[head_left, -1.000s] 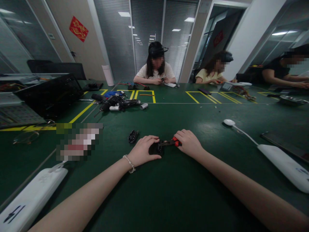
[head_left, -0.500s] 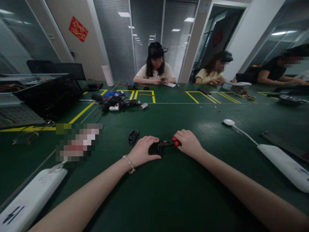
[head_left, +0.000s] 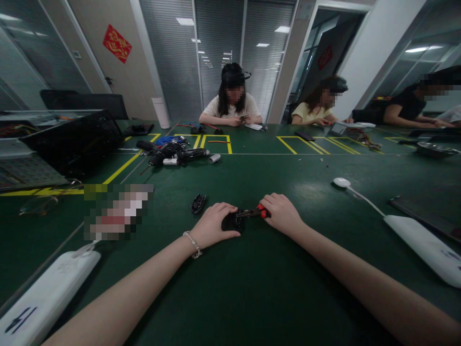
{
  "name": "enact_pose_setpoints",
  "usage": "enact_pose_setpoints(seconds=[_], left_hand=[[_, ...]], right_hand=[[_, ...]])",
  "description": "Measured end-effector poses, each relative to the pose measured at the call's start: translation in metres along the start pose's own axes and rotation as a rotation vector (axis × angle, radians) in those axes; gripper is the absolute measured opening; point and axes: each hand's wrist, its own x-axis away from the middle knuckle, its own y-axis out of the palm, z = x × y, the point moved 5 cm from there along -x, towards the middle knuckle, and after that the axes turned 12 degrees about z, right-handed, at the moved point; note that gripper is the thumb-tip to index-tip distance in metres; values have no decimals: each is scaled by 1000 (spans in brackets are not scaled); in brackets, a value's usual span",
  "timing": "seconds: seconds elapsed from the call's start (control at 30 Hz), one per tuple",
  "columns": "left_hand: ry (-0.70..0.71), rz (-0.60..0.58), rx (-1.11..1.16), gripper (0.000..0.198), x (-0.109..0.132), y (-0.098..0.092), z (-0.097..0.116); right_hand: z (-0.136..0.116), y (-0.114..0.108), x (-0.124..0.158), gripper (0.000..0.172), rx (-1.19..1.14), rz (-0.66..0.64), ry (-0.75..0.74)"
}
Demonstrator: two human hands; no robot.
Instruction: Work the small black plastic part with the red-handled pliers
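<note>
Near the middle of the green table, my left hand [head_left: 215, 224] is closed around a small black plastic part [head_left: 230, 223], pinning it between thumb and fingers. What kind of part it is I cannot make out. My right hand [head_left: 283, 215] grips red-handled pliers [head_left: 262, 210] from the right. Their dark jaws reach left to the right edge of the black part and seem to touch it; the exact contact is too small to tell. Just beyond my left hand lies another small black piece [head_left: 198, 203] with an uneven surface.
Farther back sits a pile of tools and cables [head_left: 173, 151], with a black computer case [head_left: 72, 144] to its left. White power banks lie at left [head_left: 54, 288] and right [head_left: 418, 245]. A dark flat device [head_left: 428, 216] rests at right. Co-workers sit across the table.
</note>
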Motion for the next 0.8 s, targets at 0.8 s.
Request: enact_pose_setpoints(seconds=[0.8], left_hand=[[11, 1, -3, 57, 1, 2, -1]], right_hand=[[0, -1, 0, 20, -10, -12, -5]])
